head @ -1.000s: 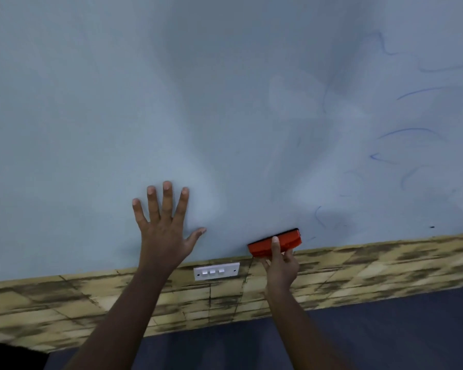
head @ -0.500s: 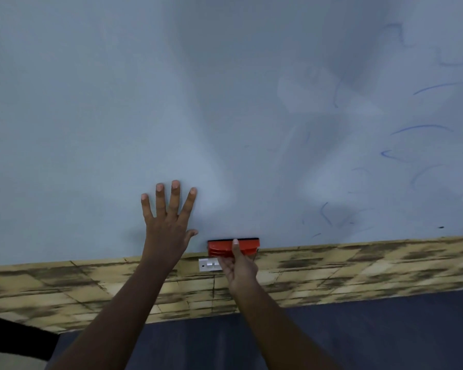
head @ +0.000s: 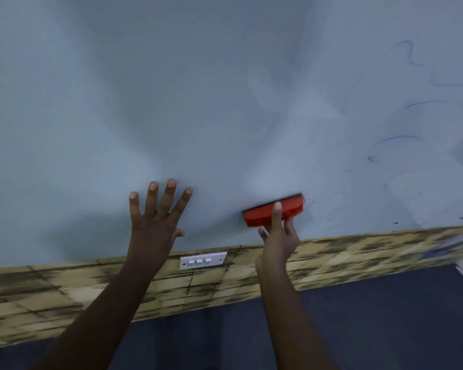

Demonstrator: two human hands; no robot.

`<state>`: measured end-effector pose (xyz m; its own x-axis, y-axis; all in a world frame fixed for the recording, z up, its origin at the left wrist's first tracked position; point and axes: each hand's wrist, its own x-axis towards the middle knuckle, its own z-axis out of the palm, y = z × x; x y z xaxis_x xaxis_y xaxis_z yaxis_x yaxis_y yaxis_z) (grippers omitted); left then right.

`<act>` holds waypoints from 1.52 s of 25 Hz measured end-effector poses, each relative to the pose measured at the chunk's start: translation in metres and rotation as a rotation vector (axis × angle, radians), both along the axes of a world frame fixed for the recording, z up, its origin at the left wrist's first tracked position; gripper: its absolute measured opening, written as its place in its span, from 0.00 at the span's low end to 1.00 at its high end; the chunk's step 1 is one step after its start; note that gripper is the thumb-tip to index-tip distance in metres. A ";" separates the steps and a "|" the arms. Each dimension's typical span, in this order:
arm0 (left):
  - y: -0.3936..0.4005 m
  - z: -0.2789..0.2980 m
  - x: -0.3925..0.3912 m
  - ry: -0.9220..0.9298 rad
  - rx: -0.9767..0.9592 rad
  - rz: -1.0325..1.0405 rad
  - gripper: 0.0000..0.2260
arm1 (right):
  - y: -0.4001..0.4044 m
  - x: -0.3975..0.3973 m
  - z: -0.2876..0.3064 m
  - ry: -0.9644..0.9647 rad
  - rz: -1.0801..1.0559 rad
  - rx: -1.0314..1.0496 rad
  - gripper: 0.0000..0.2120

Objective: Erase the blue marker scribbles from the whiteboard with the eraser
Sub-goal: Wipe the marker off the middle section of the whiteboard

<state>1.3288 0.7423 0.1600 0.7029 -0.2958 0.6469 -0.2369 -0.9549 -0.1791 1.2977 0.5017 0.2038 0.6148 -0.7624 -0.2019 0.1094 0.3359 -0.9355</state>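
Note:
The pale whiteboard (head: 171, 102) fills the upper part of the head view. Faint blue marker scribbles (head: 401, 138) lie scattered over its right side, some smeared. My right hand (head: 277, 236) grips a red eraser (head: 259, 216) with a dark pad and presses it against the board low down, just left of the scribbles. Flat against the board to the left, my left hand (head: 155, 217) rests with its fingers spread.
Below the board runs a band of yellowish, dark-stained tile pattern (head: 51, 295). A white switch plate (head: 203, 260) with three rockers sits on it between my forearms. A dark blue surface (head: 385, 316) lies below that.
The eraser swept left along the board's bottom edge toward my left hand, then back right and a little higher. My left hand has stayed flat on the board.

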 end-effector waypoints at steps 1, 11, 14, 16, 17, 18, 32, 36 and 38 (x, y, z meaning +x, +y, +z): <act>0.000 -0.002 0.001 0.000 -0.002 0.000 0.70 | 0.010 0.002 0.008 -0.035 -0.010 -0.153 0.25; -0.005 0.000 -0.002 0.030 -0.081 -0.025 0.73 | 0.040 -0.009 -0.043 0.167 -0.011 -0.638 0.37; -0.012 -0.005 -0.003 0.023 -0.123 -0.004 0.74 | -0.014 0.004 -0.078 0.245 0.023 0.117 0.25; -0.016 -0.007 0.000 0.016 -0.130 0.013 0.74 | -0.049 0.009 -0.098 0.325 0.150 0.547 0.21; -0.017 -0.007 0.000 0.019 -0.129 0.024 0.74 | -0.061 0.009 -0.108 0.365 0.213 0.672 0.21; -0.018 -0.007 -0.001 0.019 -0.135 0.033 0.74 | -0.067 0.009 -0.115 0.382 0.255 0.736 0.20; -0.091 0.020 -0.033 -0.134 -0.528 0.117 0.34 | -0.078 0.002 0.010 0.182 0.126 0.525 0.26; -0.108 0.068 -0.017 -0.263 -0.380 -0.050 0.26 | -0.079 -0.001 0.064 -0.087 0.159 0.369 0.28; -0.120 0.102 -0.006 -0.358 -0.390 -0.068 0.25 | -0.099 0.009 0.085 -0.292 0.102 0.095 0.32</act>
<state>1.3231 0.6220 0.2621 0.4056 -0.0229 0.9138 -0.2896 -0.9514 0.1047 1.3070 0.4027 0.2889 0.7295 -0.6801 -0.0727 0.3301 0.4431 -0.8335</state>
